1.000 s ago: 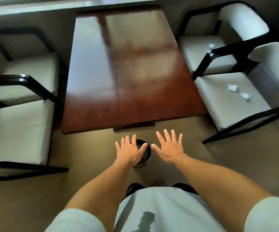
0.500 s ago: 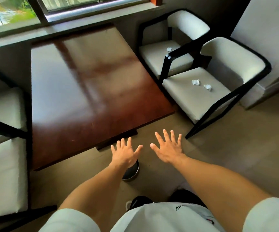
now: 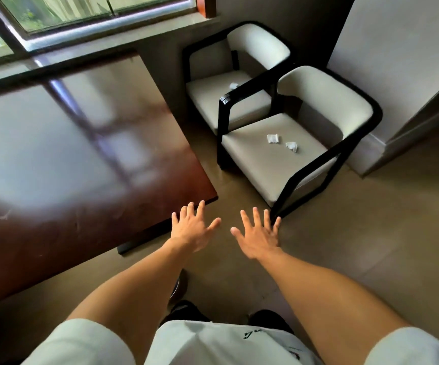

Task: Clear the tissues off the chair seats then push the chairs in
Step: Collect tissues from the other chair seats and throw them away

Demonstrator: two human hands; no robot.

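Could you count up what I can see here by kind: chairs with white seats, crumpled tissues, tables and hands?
Chairs: 2, the near chair and the far chair
Tissues: 3, two on the near seat, one on the far seat
Tables: 1, the brown table
Hands: 2, the left hand and the right hand, both empty
Total: 8
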